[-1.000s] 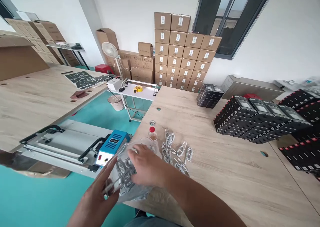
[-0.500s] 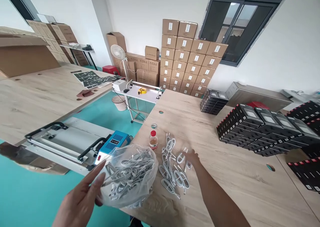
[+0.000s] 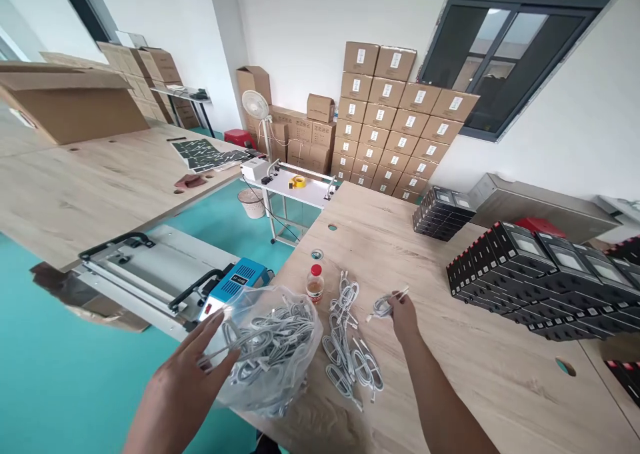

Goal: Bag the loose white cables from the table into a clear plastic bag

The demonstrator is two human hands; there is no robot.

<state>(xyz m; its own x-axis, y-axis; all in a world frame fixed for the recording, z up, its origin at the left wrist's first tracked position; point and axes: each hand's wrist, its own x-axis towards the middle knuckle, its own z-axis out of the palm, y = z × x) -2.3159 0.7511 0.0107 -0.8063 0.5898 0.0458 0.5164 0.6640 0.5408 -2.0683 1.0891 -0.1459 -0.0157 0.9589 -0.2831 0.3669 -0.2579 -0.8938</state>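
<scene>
My left hand [image 3: 187, 367] grips the side of a clear plastic bag [image 3: 300, 367], which is full of coiled grey cables and hangs partly past the table's near edge. My right hand [image 3: 403, 317] pinches a small coiled grey cable [image 3: 385, 305] above the wooden table [image 3: 450, 367]. A loose heap of coiled grey cables [image 3: 347, 351] lies between my hands. Beyond the heap stands a small bottle with a red cap [image 3: 315, 284].
A heat sealer with a blue control box [image 3: 233, 287] stands left of the table. Stacks of black boxes [image 3: 525, 267] fill the right side. Cardboard cartons [image 3: 395, 121] rise against the far wall, behind a white cart holding yellow tape [image 3: 297, 183].
My right hand has left the bag, moved right over the table and now pinches a small coiled cable. The bag stays in my left hand. The view has turned slightly.
</scene>
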